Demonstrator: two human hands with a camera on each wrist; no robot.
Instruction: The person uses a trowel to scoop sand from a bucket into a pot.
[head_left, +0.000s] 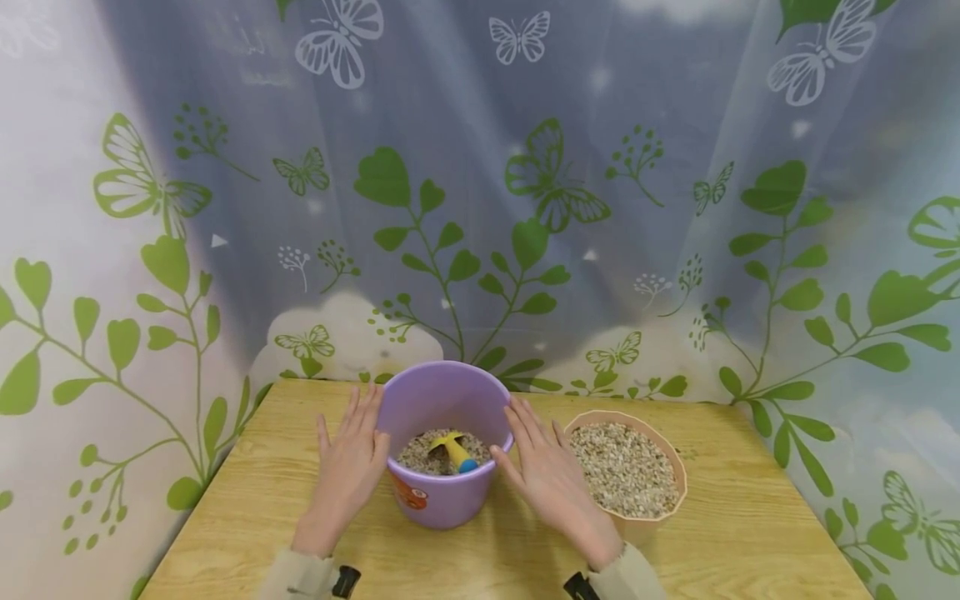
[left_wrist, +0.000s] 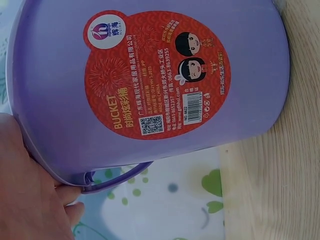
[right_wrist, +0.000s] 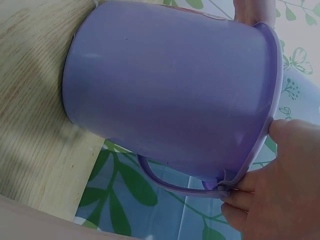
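A purple plastic bucket [head_left: 450,504] stands upright on the wooden table between both hands. My left hand [head_left: 351,462] touches its left rim, fingers extended along the outside and thumb near the edge. On the opposite side, the right hand [head_left: 551,475] rests straight fingers against the rim by the handle joint, thumb on the edge in the right wrist view. Inside the bucket, a small yellow tool with a blue end [head_left: 454,452] lies on pale, gravel-like grains [head_left: 415,456]. The bucket's handle [right_wrist: 170,186] hangs down its far side. A red label [left_wrist: 157,75] faces the left wrist camera.
Right of the bucket, a peach-coloured pot [head_left: 684,492] is filled with similar grains [head_left: 622,467]. The wooden table [head_left: 247,500] meets a curtain [head_left: 465,100] printed with butterflies and leaves at the back and sides.
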